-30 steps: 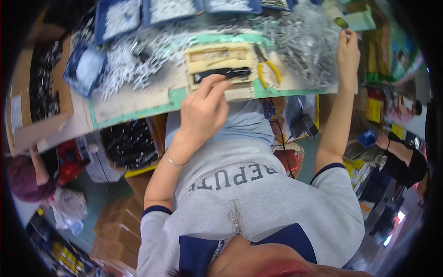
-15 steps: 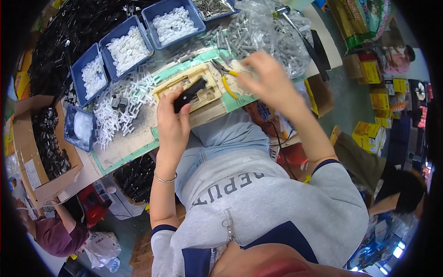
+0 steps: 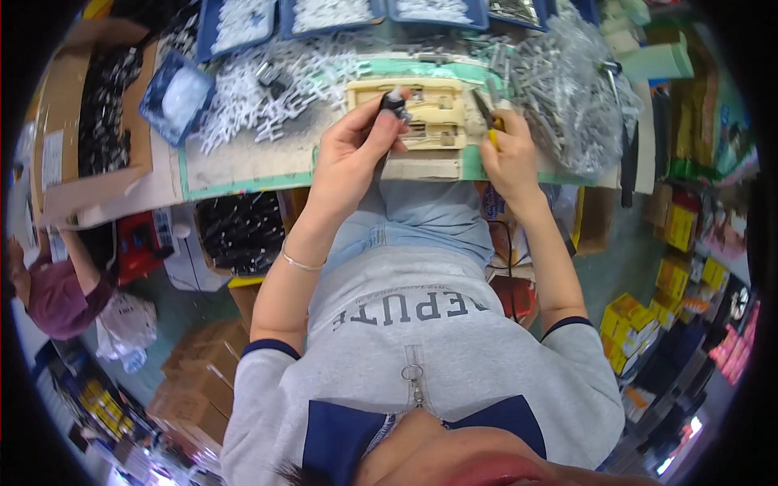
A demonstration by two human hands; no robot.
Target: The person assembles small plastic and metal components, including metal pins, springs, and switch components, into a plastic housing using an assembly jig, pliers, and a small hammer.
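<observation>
Where fingers close, black part [image 3: 395,104] half-hidden.

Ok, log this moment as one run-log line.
left hand: holds small black part over cream jig | right hand: grips yellow-handled tool | bench: white and grey plastic parts

Bare green mat [image 3: 243,166] left of the left hand [image 3: 348,158]: open passage. Far side blocked by white plastic parts [image 3: 267,81]; right crowded by grey parts heap [image 3: 567,97].
</observation>
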